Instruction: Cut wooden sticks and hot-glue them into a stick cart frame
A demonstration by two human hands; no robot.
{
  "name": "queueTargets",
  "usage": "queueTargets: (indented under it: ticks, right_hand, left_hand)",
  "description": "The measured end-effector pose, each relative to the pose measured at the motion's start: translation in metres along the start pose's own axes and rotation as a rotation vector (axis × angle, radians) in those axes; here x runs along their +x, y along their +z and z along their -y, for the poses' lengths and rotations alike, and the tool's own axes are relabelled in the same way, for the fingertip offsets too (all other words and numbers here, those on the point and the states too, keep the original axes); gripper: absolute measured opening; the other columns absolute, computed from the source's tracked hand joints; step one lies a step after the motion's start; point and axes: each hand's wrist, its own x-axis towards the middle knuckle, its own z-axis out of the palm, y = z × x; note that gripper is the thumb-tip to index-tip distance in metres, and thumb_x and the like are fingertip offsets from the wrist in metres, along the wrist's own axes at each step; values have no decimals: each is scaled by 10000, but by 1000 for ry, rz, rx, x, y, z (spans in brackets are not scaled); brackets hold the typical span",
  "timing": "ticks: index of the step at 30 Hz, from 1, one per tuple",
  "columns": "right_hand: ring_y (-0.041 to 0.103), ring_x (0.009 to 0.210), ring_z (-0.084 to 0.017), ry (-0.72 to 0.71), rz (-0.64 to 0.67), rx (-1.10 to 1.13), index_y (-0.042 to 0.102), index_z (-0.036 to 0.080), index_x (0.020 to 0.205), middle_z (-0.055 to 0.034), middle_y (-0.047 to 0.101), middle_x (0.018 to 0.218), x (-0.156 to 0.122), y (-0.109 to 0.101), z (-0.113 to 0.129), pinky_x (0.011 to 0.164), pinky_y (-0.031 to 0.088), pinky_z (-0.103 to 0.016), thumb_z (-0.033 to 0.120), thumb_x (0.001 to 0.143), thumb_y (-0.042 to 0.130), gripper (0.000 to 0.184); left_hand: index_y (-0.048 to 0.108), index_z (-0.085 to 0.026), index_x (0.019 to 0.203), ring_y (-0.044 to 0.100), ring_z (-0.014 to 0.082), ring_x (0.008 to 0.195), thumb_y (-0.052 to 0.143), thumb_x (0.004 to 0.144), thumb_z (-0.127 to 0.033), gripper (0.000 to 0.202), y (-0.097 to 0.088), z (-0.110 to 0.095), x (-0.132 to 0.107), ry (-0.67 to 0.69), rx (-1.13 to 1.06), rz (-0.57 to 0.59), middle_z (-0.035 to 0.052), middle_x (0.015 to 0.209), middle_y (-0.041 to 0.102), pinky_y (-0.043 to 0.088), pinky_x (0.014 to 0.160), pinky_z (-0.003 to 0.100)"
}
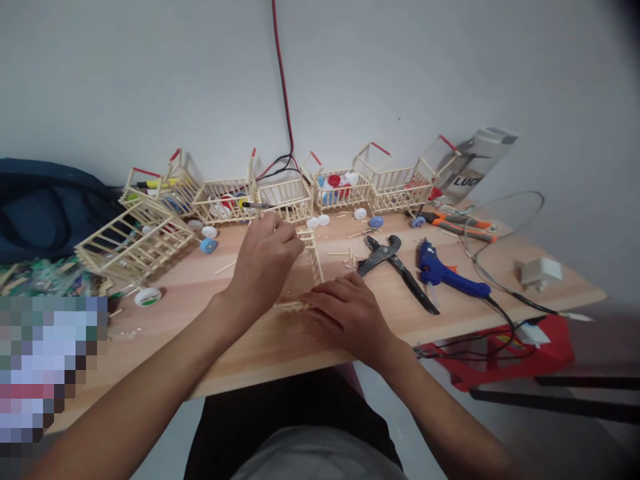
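Observation:
A small frame of thin wooden sticks [316, 260] lies on the table between my hands. My left hand [267, 260] is closed above its far left part, fingers curled down; the fingertips and whatever they pinch are hidden. Just past its knuckles a dark pen-like thing [254, 205] shows, and I cannot tell whether it touches the hand. At the frame's near right corner, my right hand [350, 310] has its fingers bent together on the sticks. Short stick pieces [353, 259] are scattered right of the frame.
Stick-built carts [400, 190] with red handles line the wall, some holding bottle caps. Another cart [137, 243] lies at left. Black pliers [395, 267], a blue glue gun [447, 273], orange-handled pliers [460, 227] and a white adapter [543, 272] sit to the right. Cables hang over the front edge.

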Motion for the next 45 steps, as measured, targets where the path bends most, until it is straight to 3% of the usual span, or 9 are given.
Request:
queueTargets:
  ticks: [7,23,36,40,45]
  right_hand:
    - [645,770,-167,25,26,-38,745,207,1006,-60,750,900,-1,1,2,737,419,-330,243,958,549,204]
    - [636,782,-175,56,29,-18,748,200,994,-57,746,889,0,2,6,737,463,-326,213,973,510,239]
    - [625,751,-165,-4,-55,-17,732,160,947,-48,732,840,0,4,6,707,449,-310,171,960,533,200]
    - [620,742,-165,-3,-44,-23,728,172,929,-40,733,829,-1,5,6,701,435,-311,175,959,537,193]
    - [624,752,-170,-11,-43,2,725,162,943,-44,733,841,-1,6,8,711,432,-316,165,948,557,168]
  left_hand:
    - [626,-185,681,456,233,808,511,923,-173,268,8,2,-2,35,98,-24,77,749,597,368,721,406]
    - [682,-167,737,476,257,840,545,893,-150,208,12,-1,2,-37,65,-4,96,801,649,356,716,410]
    - [691,-168,752,498,259,841,558,902,-178,200,14,-3,-1,-30,138,-18,93,825,662,373,700,406]
    - [713,-190,811,546,238,835,555,915,-201,189,3,1,0,-57,20,-70,64,787,692,416,735,397]
    - [722,-242,952,614,206,910,547,926,-227,178,-30,11,-5,-212,-146,-275,25,928,734,466,845,373]
